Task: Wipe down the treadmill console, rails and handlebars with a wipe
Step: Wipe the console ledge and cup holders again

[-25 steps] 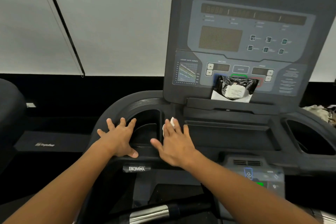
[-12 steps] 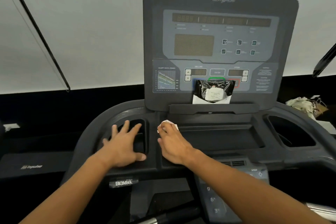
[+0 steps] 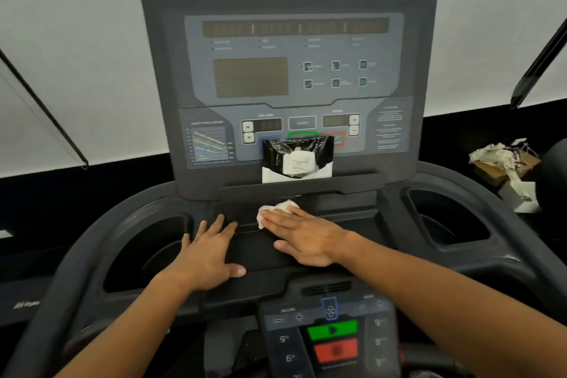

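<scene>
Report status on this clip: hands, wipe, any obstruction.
Right hand flat, pressing wipe on console tray. Left hand flat, bracing beside it. Wipe pack propped on ledge, covering lower buttons.

Your right hand covers most of the wipe, so only its crumpled edge shows. The console labels are too blurred to read. The wipe packet hides three buttons behind it, and the lower keypad runs off the bottom edge.

Crumpled paper heap on boxes at right, black window-frame bars
</scene>
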A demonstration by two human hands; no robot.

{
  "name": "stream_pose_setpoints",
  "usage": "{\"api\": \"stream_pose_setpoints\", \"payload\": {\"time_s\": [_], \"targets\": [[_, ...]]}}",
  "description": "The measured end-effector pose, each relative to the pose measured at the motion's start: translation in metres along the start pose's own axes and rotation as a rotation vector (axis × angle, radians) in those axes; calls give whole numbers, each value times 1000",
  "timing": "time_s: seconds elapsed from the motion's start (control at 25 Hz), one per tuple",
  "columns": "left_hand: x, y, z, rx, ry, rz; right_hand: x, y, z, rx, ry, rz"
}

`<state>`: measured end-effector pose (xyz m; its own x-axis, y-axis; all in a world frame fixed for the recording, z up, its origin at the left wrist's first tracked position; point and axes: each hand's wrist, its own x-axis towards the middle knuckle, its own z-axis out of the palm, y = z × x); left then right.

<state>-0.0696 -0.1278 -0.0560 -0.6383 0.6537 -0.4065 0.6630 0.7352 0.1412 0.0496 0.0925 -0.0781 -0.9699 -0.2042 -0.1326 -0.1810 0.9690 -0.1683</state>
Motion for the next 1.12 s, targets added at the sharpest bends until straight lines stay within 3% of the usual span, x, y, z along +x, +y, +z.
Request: {"api": "stream_pose_setpoints", "payload": {"time_s": [0.36,0.52,0.68,0.92,1.12], "targets": [[3,12,-7,86,-21,-123,-133,100,-3,9,-28,252],[-2,17,-7,104,-13,-167,-153,118,-5,-5,196,267],[-3,19,-5,94,-12,-184,-142,117,10,-27,327,310],[-1,14,0,55,-25,-180,-111,95,18,-36,514,530],[1,16,-2,78,-39,-166,-80,57,11,-17,385,592]]}}
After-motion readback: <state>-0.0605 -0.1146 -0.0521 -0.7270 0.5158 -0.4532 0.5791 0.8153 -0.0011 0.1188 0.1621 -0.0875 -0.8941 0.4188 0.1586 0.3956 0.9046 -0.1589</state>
